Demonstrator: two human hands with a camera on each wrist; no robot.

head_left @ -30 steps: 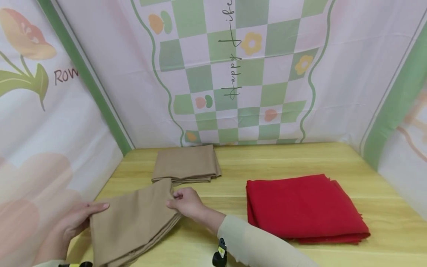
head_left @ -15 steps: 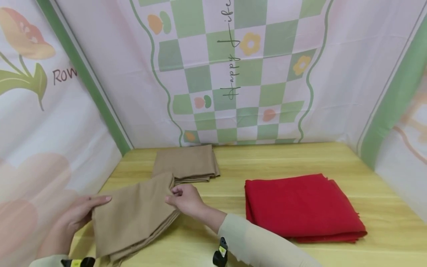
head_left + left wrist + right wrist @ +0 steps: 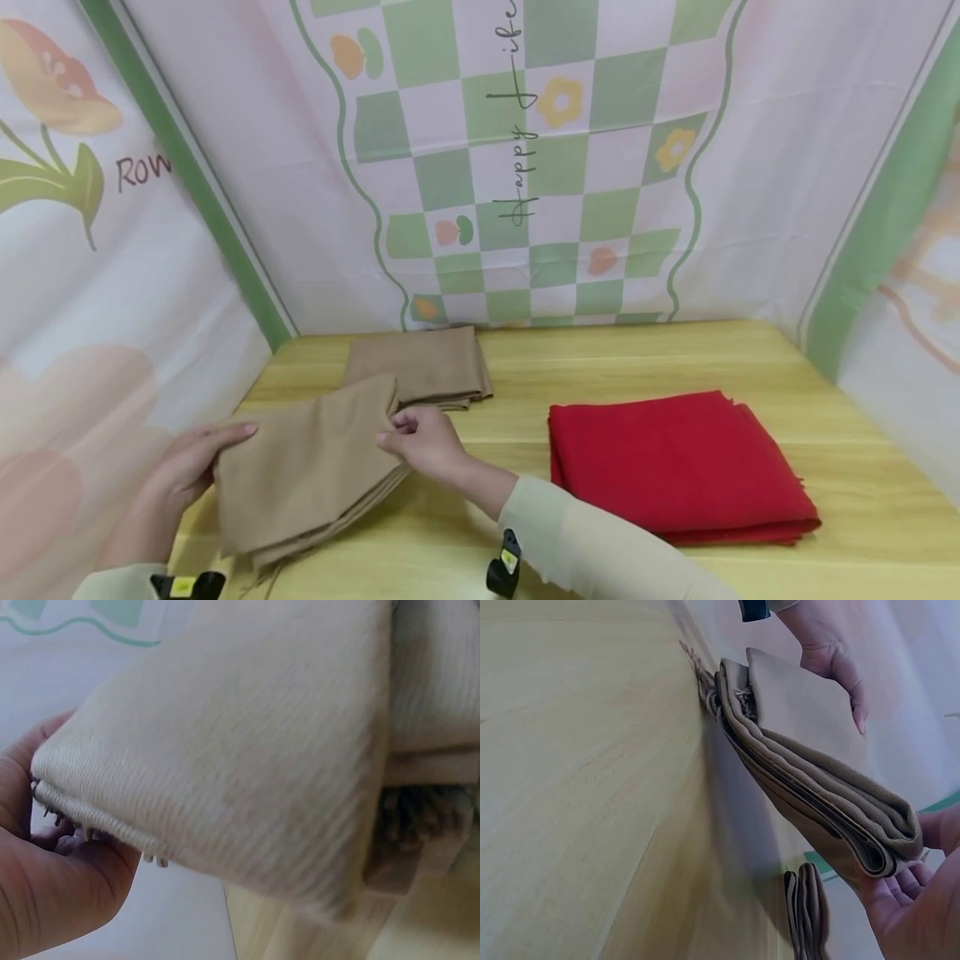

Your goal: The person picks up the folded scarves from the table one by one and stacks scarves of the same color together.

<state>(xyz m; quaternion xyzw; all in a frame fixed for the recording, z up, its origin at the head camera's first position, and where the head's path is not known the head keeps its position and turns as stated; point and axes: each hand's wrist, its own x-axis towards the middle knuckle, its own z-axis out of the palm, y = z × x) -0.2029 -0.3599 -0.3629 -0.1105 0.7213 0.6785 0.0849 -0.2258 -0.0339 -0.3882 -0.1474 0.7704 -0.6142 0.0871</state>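
Observation:
Between my two hands is a folded tan cloth point(image 3: 307, 475), several layers thick and lifted off the table, with short fringe on its edge in the left wrist view. My left hand point(image 3: 187, 467) grips its left side, thumb on top and fingers underneath. At the right edge, my right hand point(image 3: 427, 442) pinches the layers between thumb and fingers. The right wrist view shows the stacked folds point(image 3: 817, 780) side-on, above the tabletop. Behind the held cloth, a second folded brown cloth point(image 3: 420, 362) lies flat, its near left corner hidden.
A folded red cloth point(image 3: 675, 467) with frayed edges lies on the right of the wood-grain table point(image 3: 615, 358). Printed fabric curtains point(image 3: 315, 208) hang along the back and both sides of the table.
Both hands have moved the tan cloth forward and up, away from the near edge. It now covers more of the brown cloth behind. The red cloth stays where it was.

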